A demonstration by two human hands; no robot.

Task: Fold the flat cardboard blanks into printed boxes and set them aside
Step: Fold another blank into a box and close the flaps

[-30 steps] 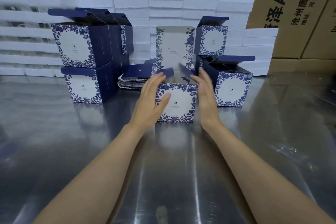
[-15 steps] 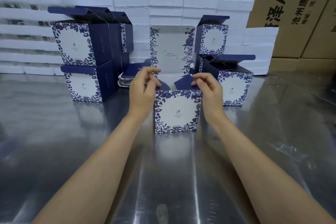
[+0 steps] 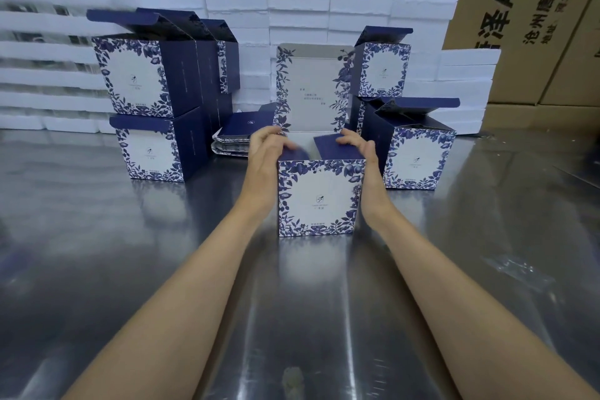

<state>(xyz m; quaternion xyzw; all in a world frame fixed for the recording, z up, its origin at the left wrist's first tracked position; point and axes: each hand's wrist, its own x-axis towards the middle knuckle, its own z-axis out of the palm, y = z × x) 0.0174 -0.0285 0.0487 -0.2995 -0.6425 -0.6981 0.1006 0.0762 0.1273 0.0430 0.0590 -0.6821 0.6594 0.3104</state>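
Left hand (image 3: 269, 153) sits at the top-left edge of the box (image 3: 318, 198), fingers curled over the navy side flap, pressing it inward; that flap is blurred. Right hand (image 3: 360, 148) is at the top-right edge, fingers laid fairly straight on the other navy flap (image 3: 334, 148), thumb down the box's side. Box stands upright on the steel tabletop (image 3: 162, 269), centre, w/ its tall printed lid panel (image 3: 311, 88) standing up at the back. Flat blanks (image 3: 233, 136) lie stacked just behind-left. Finished boxes: two stacked at left (image 3: 146, 114), one at right (image 3: 415, 156) w/ another (image 3: 383, 68) behind it. White foam slabs (image 3: 298, 0) and brown cartons (image 3: 519, 10) line the back.
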